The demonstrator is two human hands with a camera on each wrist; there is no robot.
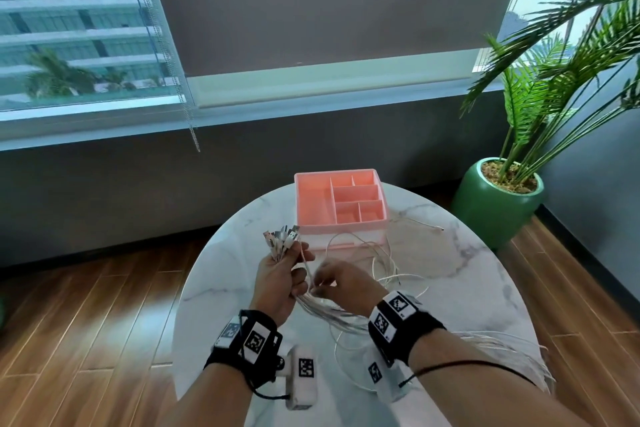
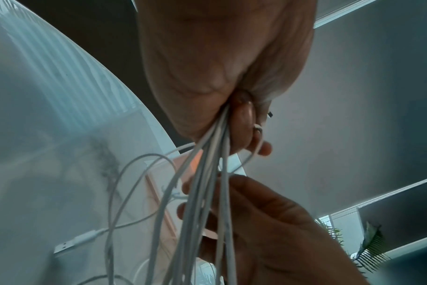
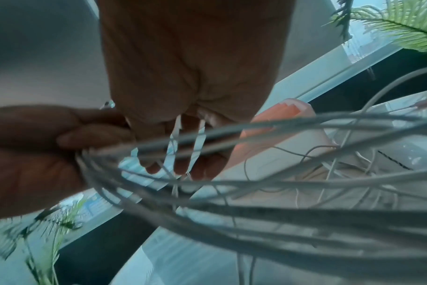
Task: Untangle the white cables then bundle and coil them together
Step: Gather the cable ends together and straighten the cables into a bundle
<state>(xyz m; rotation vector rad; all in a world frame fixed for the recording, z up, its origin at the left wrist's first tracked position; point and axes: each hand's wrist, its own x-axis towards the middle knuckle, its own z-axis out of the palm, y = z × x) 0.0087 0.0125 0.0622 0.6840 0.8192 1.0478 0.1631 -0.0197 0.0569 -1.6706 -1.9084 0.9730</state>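
Note:
Several white cables [image 1: 341, 317] are gathered into one bundle above the round marble table [image 1: 450, 288]. My left hand [image 1: 292, 265] grips the bundle just below the USB plugs [image 1: 282, 239], which fan upward out of the fist. In the left wrist view the strands [image 2: 207, 173] hang down from the left palm [image 2: 219, 67]. My right hand [image 1: 320, 284] is right beside the left one, its fingers [image 2: 183, 190] curled round the strands a little lower. In the right wrist view the strands [image 3: 256, 212] cross in front of the right fingers [image 3: 178, 165]. The rest trails under my right wrist and over the near right table edge.
Loose cable loops [image 1: 367, 253] lie on the table in front of a pink compartment organizer [image 1: 313, 204]. One cable end [image 1: 438, 227] reaches to the right of it. One USB plug [image 2: 66, 246] lies flat on the marble. A green plant pot [image 1: 498, 204] stands on the wooden floor at the right.

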